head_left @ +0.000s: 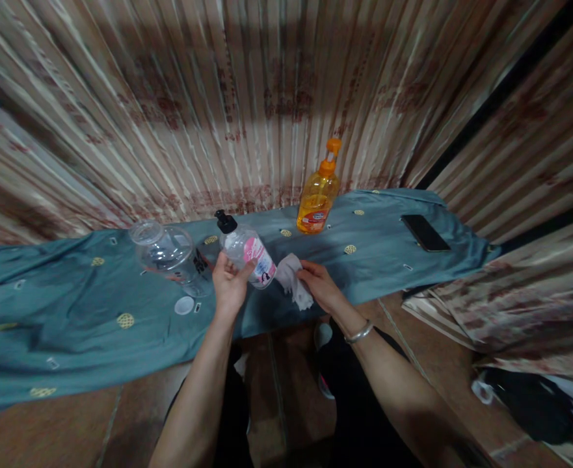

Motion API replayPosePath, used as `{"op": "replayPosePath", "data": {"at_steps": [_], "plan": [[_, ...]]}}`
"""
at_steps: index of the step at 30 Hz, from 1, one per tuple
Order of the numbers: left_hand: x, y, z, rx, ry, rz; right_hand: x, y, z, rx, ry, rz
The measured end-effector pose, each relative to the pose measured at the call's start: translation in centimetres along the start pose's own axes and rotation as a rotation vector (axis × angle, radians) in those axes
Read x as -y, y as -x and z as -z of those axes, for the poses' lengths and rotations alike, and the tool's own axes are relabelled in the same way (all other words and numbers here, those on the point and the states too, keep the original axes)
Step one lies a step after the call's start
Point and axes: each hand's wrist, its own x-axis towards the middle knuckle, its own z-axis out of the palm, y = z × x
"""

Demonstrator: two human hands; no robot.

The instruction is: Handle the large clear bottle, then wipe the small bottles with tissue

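My left hand (230, 286) is wrapped round a clear bottle (254, 252) with a black pump top and a pink and white label; the bottle leans, its top toward the upper left. Between its fingers my right hand (319, 285) pinches a crumpled whitish cloth (293, 279), just right of the bottle's base. An orange pump bottle (318, 203), partly filled with orange liquid, stands behind on the green-blue cloth cover (154, 331). Left of my left hand is a large clear container (169, 250), with a white round lid (184, 305) in front of it.
A dark phone (425, 233) lies on the cover at the right. Striped, flowered curtains (266, 97) hang behind and to the right. Below the cover's front edge are my legs and a tiled floor (286, 390). A dark bundle (534, 403) lies at the lower right.
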Motion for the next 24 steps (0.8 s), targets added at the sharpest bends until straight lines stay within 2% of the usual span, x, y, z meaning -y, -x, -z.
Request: {"op": "replayPosePath", "data": {"at_steps": [2,5,8,11,14,18,21,24], "plan": [[0.6,0.1,-0.4,0.026,-0.017,-0.002,0.4,0.0,0.1,-0.028,0.008,0.057],[1.2,0.2,-1.3,0.076,-0.038,-0.006,0.7,0.7,-0.1,0.078,0.037,0.101],[1.5,-0.2,-2.3,0.129,-0.05,-0.012,1.0,1.5,0.4,0.19,0.023,0.066],[1.4,-1.3,-3.7,0.182,-0.052,-0.018,1.3,2.0,1.6,0.179,0.023,0.019],[1.3,-3.2,-6.0,0.246,-0.047,-0.023,1.5,2.2,2.7,0.216,0.057,-0.011],[1.8,-5.6,-10.0,0.366,-0.046,-0.009,1.2,2.5,3.0,0.309,0.106,-0.047],[3.0,-6.6,-12.8,0.449,-0.053,0.01,0.9,2.7,3.0,0.32,0.134,-0.029],[4.6,-6.8,-14.6,0.508,-0.069,0.025,0.7,2.6,3.3,0.317,0.146,-0.013]]}}
